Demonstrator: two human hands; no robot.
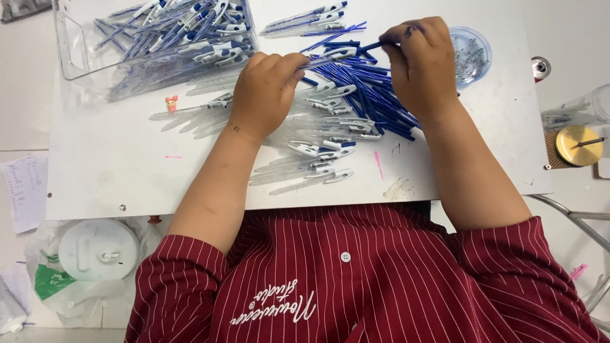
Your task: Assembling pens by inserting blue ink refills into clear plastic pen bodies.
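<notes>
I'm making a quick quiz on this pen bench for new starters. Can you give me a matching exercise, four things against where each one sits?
Things:
1. clear bin
2. round dish
3. pink figure
4. blue refill

Places:
A. between the left hand and right hand
B. far left of the board, full of finished pens
C. on the board just below the bin
D. far right of the board, behind the right hand

Pairs: 1-B, 2-D, 3-C, 4-A
</notes>
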